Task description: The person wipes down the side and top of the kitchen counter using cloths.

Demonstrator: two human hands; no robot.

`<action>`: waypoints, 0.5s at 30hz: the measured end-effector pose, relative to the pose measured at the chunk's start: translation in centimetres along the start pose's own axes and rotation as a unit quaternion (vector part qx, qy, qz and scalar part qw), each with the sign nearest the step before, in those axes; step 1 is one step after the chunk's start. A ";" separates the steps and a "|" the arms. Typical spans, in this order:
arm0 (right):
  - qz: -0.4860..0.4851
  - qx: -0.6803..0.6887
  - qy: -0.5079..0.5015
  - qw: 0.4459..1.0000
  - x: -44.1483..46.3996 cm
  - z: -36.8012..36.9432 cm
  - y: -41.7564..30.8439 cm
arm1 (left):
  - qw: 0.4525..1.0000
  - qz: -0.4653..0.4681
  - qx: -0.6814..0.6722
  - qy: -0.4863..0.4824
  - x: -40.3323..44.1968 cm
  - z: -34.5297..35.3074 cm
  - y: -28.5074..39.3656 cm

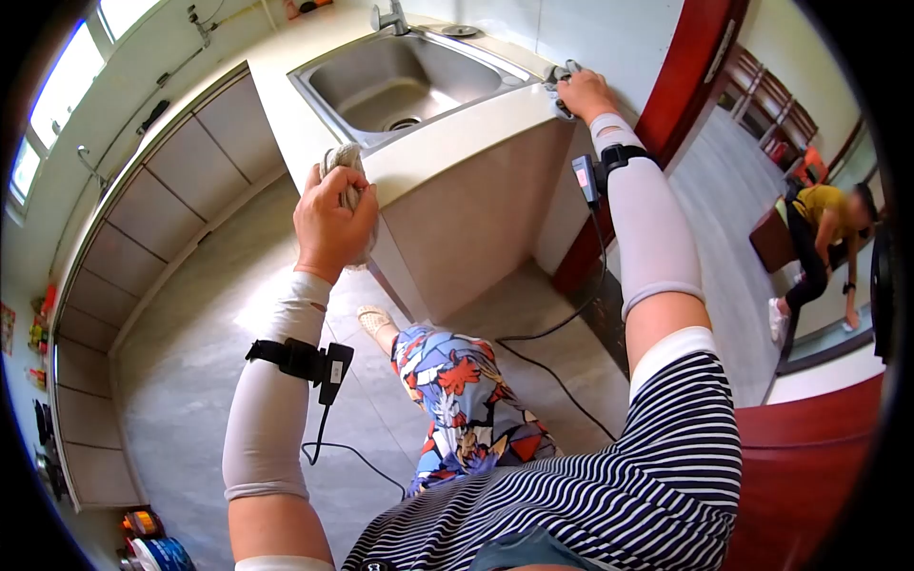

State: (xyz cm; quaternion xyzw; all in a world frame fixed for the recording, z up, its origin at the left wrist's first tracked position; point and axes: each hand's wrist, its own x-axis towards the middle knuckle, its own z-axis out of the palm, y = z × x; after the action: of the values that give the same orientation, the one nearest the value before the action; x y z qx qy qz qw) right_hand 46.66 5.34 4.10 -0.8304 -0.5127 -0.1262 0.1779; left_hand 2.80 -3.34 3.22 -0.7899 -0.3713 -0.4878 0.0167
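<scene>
Nearest me, the striped shirt (552,504) leans over patterned trousers (462,390); black cords (555,378) trail from the arm bands (295,355), slack, I would guess, to leave both arms free; the arms are spread wide, seemingly so each hand can reach its own end of the counter (447,157). The left hand (333,217) is closed round a bunched pale cloth (340,159), fingers curled in, at the counter's near corner; whether the cloth touches the edge I cannot tell. The right hand (587,95) bends over a crumpled grey cloth (560,74), grasping it at the far corner beside the wall; its fingertips are hard to make out. Between and beyond the hands lies the sink (419,76), its tap (388,17) behind; farther off, through the doorway, a person (824,224) stoops low.
</scene>
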 end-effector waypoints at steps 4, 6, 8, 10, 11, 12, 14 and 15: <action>-0.029 -0.002 -0.007 1.000 -2.0 -1.3 -1.2 | 1.000 -0.010 -0.005 -0.001 0.0 -0.1 -0.1; -0.055 0.011 0.002 0.998 -3.9 -2.0 -2.7 | 1.000 -0.003 0.002 -0.006 -0.1 -0.1 -0.3; -0.089 0.022 0.006 0.996 -5.7 -2.1 -4.6 | 1.000 -0.010 0.006 -0.007 -0.1 -0.3 -0.3; -0.156 0.048 0.035 0.986 -8.3 -2.7 -7.4 | 1.000 -0.014 0.013 -0.007 -0.2 -0.4 -0.2; -0.188 0.082 0.049 0.978 -8.9 -1.9 -8.8 | 1.000 -0.021 0.010 -0.007 -0.2 -0.5 -0.3; -0.225 0.096 0.054 0.968 -10.6 -2.6 -10.7 | 1.000 -0.028 0.008 -0.005 -0.3 -0.6 -0.3; -0.297 0.152 0.076 0.939 -12.9 -2.5 -14.2 | 0.999 -0.031 0.016 -0.007 -0.3 -0.9 -0.4; -0.320 0.163 0.062 0.931 -14.1 -2.7 -15.9 | 0.999 -0.034 0.022 -0.012 -0.3 -0.9 -0.4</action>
State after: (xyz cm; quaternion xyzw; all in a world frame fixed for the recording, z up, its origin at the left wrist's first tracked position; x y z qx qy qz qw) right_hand 26.09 -0.62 3.63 -0.5720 -0.7529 -0.1427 0.2925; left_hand 1.75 -3.61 3.30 -0.7819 -0.4087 -0.4705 0.0135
